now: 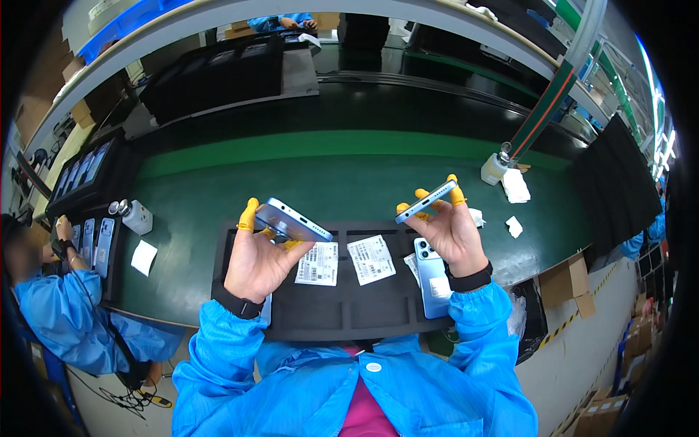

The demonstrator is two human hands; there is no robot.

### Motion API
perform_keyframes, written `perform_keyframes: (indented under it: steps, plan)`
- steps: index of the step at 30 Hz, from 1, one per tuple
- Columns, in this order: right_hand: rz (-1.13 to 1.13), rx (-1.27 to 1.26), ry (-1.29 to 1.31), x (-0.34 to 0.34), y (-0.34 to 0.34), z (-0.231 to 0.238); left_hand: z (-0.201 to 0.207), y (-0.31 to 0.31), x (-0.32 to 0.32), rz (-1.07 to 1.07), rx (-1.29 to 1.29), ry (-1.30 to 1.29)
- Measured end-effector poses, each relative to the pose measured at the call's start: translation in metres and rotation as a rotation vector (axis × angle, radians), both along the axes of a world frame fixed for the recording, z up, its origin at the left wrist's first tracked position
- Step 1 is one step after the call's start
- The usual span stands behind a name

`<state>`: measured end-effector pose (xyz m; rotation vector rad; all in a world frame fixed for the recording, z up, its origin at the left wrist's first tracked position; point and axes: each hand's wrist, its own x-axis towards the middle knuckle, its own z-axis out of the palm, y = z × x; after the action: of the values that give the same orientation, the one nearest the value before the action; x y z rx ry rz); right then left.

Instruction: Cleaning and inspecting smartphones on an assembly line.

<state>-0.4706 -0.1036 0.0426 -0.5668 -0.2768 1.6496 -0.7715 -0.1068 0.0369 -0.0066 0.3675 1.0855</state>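
Note:
My left hand [256,266], with yellow finger cots on its fingertips, is closed around a blue smartphone [297,222] held tilted above a black foam tray [328,312]. A second blue phone [427,202] is gripped in my right hand [453,237], its bottom edge with the port turned toward me. Below them in the tray, two white printed labels [370,260] lie side by side in the middle. Under my right hand rests another blue phone [435,286], back up, with a white label on it. Part of a further phone shows beside my left wrist.
Dispenser bottles [136,217] [494,169] stand left and right on the green bench [182,182], near white wipes [516,186]. At left, a co-worker in a blue smock [62,313] sits by trays of phones [91,240]. A black foam stack [211,76] stands behind.

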Motion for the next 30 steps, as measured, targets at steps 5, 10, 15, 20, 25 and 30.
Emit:
perform_keyframes:
  steps: [5, 10, 15, 20, 25, 30]
  plan:
    - [-0.001, 0.017, 0.044, 0.005, 0.001, -0.006, -0.004, 0.001, 0.000, -0.012, -0.016, 0.002]
    - [-0.009, 0.009, 0.037, 0.006, 0.003, -0.007, -0.007, 0.004, -0.001, -0.026, -0.003, -0.025]
    - [-0.034, -0.051, 0.103, 0.003, 0.006, -0.004, -0.006, 0.005, -0.002, -0.028, 0.008, -0.045]
    - [0.019, -0.024, 0.093, 0.005, 0.003, -0.006, -0.005, 0.003, 0.000, -0.038, -0.001, -0.055]
    - [0.017, -0.015, 0.007, 0.003, -0.001, -0.006, -0.011, 0.000, 0.000, 0.027, 0.187, 0.264]
    - [-0.335, 0.396, -1.317, -0.030, -0.016, 0.004, 0.010, -0.004, 0.026, 0.246, 0.778, 1.652]
